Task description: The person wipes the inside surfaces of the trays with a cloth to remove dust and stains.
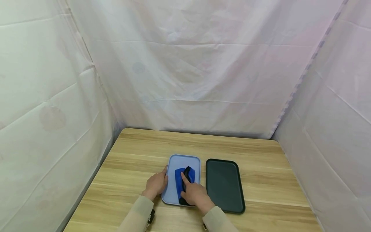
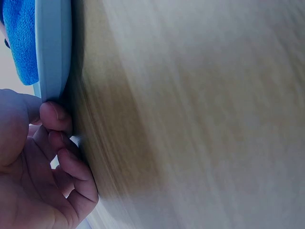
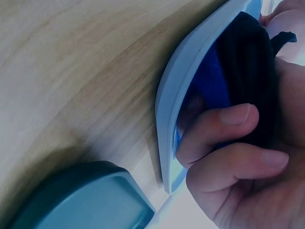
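Note:
A light-blue tray (image 1: 179, 160) lies on the table, and on it sits a wiper with a blue cloth pad (image 1: 178, 183) and a black handle. In the head view my right hand (image 1: 195, 192) grips the handle, its index finger stretched along the top. The right wrist view shows fingers (image 3: 214, 129) curled by the black part (image 3: 248, 62), close to the tray rim (image 3: 167, 105). My left hand (image 1: 156, 183) holds the tray's left edge. Thumb and fingers pinch the rim (image 2: 53, 52) in the left wrist view, beside the fluffy blue cloth (image 2: 21, 38).
A dark green tray (image 1: 224, 182) lies just right of the light-blue one, with a narrow gap between. Both are on a wooden table (image 1: 139, 145). White sheets (image 1: 185, 74) hang behind the table and along both sides.

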Motion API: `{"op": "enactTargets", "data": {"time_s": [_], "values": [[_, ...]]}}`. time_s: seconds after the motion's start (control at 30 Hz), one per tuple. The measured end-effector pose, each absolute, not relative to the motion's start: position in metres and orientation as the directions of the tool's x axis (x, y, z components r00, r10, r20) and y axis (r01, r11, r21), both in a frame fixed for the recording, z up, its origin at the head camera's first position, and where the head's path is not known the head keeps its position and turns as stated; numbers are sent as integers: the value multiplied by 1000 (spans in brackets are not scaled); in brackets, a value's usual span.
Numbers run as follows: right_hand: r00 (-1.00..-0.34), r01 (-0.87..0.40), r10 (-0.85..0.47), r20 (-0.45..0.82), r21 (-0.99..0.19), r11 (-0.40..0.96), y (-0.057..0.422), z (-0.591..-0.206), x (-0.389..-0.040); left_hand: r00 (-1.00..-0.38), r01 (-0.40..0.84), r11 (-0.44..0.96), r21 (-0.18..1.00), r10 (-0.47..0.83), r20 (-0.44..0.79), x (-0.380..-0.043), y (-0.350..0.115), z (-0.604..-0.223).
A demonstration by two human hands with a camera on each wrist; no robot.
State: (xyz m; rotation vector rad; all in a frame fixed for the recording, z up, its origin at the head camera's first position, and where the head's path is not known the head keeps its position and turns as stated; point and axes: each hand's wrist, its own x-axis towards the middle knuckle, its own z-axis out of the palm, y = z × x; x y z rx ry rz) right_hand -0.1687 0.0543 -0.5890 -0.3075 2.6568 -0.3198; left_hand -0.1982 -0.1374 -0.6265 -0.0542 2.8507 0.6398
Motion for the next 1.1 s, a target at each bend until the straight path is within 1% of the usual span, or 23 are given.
{"op": "enactTargets", "data": {"time_s": [0.83,1.1], "values": [[-883,-140,-239,-403,-261,955,65,-585,-166,-977,-96,905,415,-7,-212,-198,-137,-628],[-894,-133,-234,-381,-272,953,66,-593,-173,-981,-66,915,398,13,-192,-198,-139,-627]]}}
